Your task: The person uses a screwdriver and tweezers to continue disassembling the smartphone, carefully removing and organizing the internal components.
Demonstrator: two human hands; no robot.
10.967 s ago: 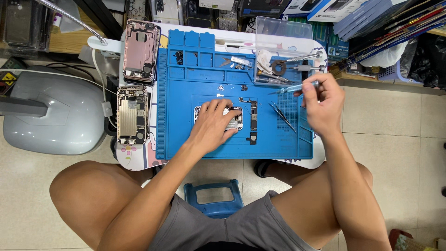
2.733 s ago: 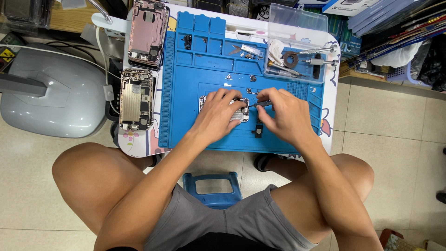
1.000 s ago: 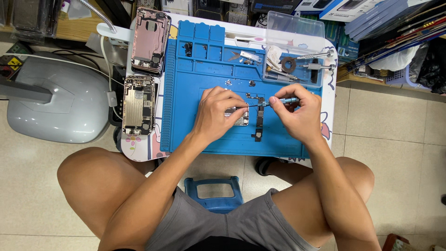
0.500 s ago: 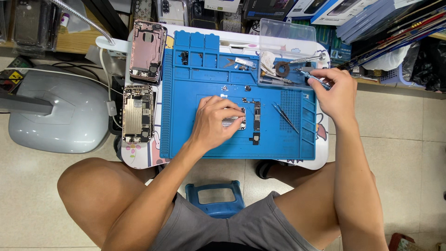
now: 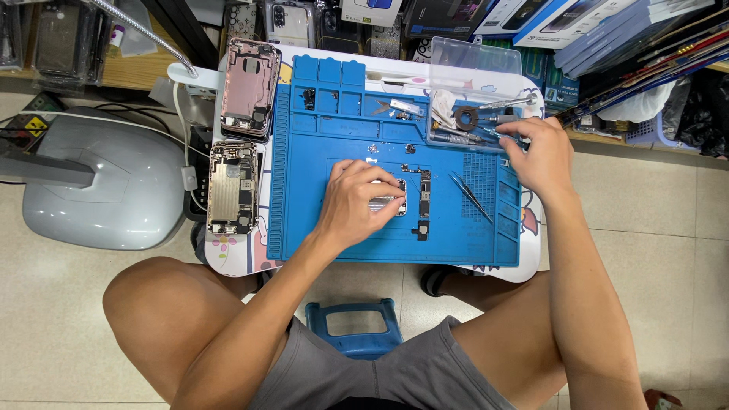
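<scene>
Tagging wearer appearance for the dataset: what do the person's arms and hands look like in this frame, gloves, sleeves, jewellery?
Both arms are bare up to the frame edge, with no sleeves showing. The left hand and right hand have no gloves, and no watch, ring or wristband is visible. The only clothing in view is grey shorts.

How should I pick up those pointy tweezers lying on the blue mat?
Pinch the tweezers near the middle, from straight above, with a finger on each long side. They lie flat and slanted on the blue mat, with mat bare around them, between the narrow circuit board and the right hand. Probably best to avoid the thin pointed end.
</scene>
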